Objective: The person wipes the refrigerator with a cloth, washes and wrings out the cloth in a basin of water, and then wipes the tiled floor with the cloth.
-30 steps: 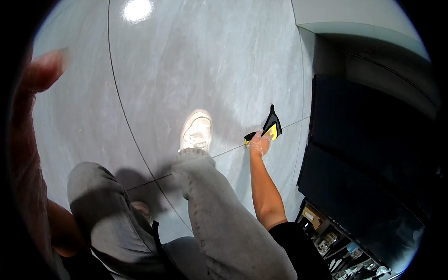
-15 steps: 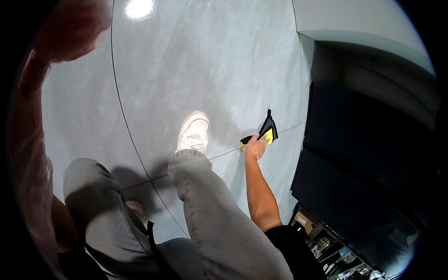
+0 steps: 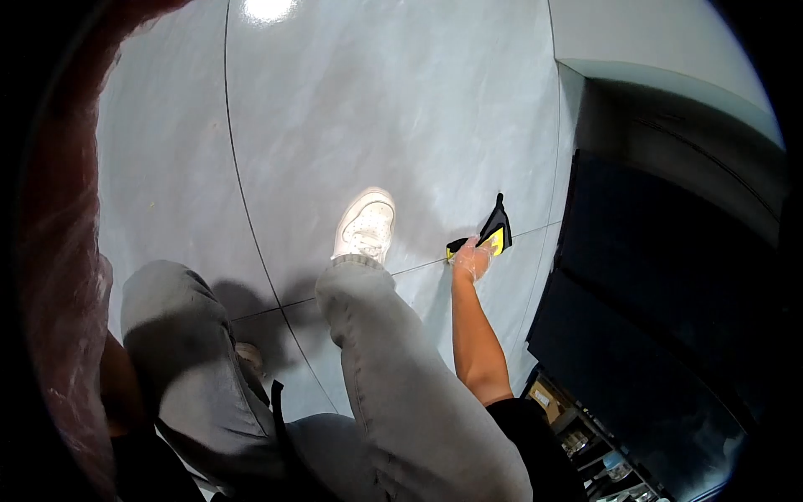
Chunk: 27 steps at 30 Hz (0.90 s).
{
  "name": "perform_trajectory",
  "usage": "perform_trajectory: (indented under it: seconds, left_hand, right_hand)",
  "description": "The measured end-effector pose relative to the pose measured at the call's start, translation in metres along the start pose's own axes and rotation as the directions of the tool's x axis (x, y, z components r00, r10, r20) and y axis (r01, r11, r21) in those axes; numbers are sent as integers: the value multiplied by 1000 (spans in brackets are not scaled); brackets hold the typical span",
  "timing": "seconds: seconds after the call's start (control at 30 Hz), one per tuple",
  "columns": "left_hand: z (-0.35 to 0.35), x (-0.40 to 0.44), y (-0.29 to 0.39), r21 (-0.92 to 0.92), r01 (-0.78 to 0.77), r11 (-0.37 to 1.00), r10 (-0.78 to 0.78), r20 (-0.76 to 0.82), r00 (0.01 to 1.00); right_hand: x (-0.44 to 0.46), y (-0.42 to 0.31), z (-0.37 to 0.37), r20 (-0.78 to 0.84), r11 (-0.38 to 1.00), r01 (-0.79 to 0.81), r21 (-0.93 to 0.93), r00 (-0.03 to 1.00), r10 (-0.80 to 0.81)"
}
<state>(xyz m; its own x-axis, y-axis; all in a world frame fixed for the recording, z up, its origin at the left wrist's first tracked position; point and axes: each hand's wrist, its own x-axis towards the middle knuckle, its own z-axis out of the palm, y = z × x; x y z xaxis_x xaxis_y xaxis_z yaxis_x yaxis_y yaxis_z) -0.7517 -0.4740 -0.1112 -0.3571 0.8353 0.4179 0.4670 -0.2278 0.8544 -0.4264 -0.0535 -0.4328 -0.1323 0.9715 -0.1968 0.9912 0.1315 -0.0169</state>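
Note:
My right hand (image 3: 473,259), in a clear plastic glove, is low at the floor and closed on a cloth (image 3: 497,227). The cloth is black and grey with bright yellow parts, and its pointed dark end sticks out beyond my fingers. It touches the grey floor (image 3: 309,125) near a tile joint. My left arm is raised close to the camera along the left edge, under clear plastic. Only a blurred reddish part of my left hand (image 3: 125,21) shows at the top left, its fingers hidden, and I cannot see anything held there.
My white shoe (image 3: 368,224) stands left of the cloth, below my bent grey-trousered leg (image 3: 401,360). A large dark cabinet (image 3: 661,276) with a pale frame borders the floor on the right. Below it, a shelf rack (image 3: 598,460) holds a cardboard box (image 3: 545,400) and several small items.
The whole view has shifted slightly, so floor, shoe and cloth appear further right. My left hand has slid mostly out at the top left. My right hand keeps its grip on the cloth.

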Motion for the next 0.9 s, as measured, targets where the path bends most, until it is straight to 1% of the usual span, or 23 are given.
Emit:
perform_trajectory:
  seconds: [0.03, 0.07, 0.13, 0.17, 0.2, 0.27, 0.3, 0.37, 0.4, 0.43, 0.47, 0.5, 0.53, 0.57, 0.6, 0.63, 0.67, 0.7, 0.73, 0.8, 0.83, 0.87, 0.9]
  left_hand:
    - [-2, -2, -1, 19, 12, 1000, -12, -6, 1000]
    - [-3, -1, -2, 27, 20, 999, -19, -10, 1000]
    - [-7, 0, -9, 45, 12, 999, -12, -15, 1000]
    - [-12, 1, -14, 66, 24, 998, -22, -23, 999]
    - [-19, 0, -21, 98, 43, 994, -39, -49, 998]
    - [-32, -2, -43, 158, 112, 981, -96, -107, 990]
    - [-36, -5, -65, 214, 201, 956, -164, -179, 970]
    - [-36, -23, -119, 263, 470, 843, -366, -360, 858]
    - [-18, -38, -146, 103, 587, 803, -476, -481, 736]
    - [-16, -67, -181, 289, 783, 551, -619, -487, 616]
    - [-4, -104, -214, 455, 778, 433, -632, -463, 622]
    - [8, -127, -238, 497, 830, 252, -766, -423, 485]
    - [25, -134, -240, 633, 769, 88, -831, -380, 407]
    - [42, -134, -239, 746, 663, -63, -877, -359, 319]
    - [50, -135, -236, 731, 680, -62, -926, -295, 234]
    - [54, -133, -232, 714, 697, -62, -962, -228, 148]
    - [52, -123, -221, 718, 692, -74, -969, -217, 122]
    - [53, -111, -208, 721, 687, -88, -975, -204, 90]
    - [61, -103, -202, 728, 679, -93, -982, -182, 60]
    - [69, -101, -199, 728, 682, -72, -987, -152, 58]
    - [75, -106, -197, 726, 684, -70, -986, -156, 65]
    - [84, -96, -194, 730, 679, -77, -983, -169, 71]
    - [96, -84, -179, 742, 661, -115, -984, -176, 26]
  right_hand:
    - [13, 20, 18, -55, 997, 79, -27, 995, -80]
    - [15, 19, 19, -70, 996, 87, -31, 994, -88]
    - [15, 23, 23, -101, 995, 89, -41, 991, -93]
    - [20, 27, 27, -87, 995, 90, -41, 992, -93]
    - [18, 22, 23, -62, 998, 31, -51, 998, -34]
    - [28, 37, 35, -91, 993, 94, -77, 991, -100]
    - [26, 37, 32, -74, 994, 66, -84, 995, -72]
    - [19, 19, 20, -43, 996, 12, -91, 999, -16]
    - [19, 19, 20, -35, 994, 16, -108, 999, -20]
    - [22, 21, 20, -27, 992, 19, -123, 999, -23]
    - [25, 24, 21, -19, 991, 22, -133, 1000, -25]
    - [38, 34, 28, 29, 987, 33, -154, 999, -29]
    - [49, 47, 34, 79, 984, 46, -175, 996, -33]
    - [50, 53, 30, 111, 983, 100, -155, 990, -83]
    - [50, 53, 23, 145, 979, 157, -128, 980, -138]
    - [45, 55, 16, 145, 980, 190, -65, 973, -179]
    - [41, 57, 5, 159, 975, 222, -2, 963, -219]
    - [44, 57, -6, 260, 980, 195, 42, 945, -199]
    - [51, 61, -12, 298, 975, 210, 76, 928, -223]
    - [48, 60, -28, 374, 965, 232, 125, 890, -263]
    - [40, 52, -29, 366, 972, 173, 160, 904, -222]
    - [36, 41, -27, 301, 967, 212, 140, 921, -246]
    - [27, 28, -29, 237, 961, 249, 118, 933, -270]
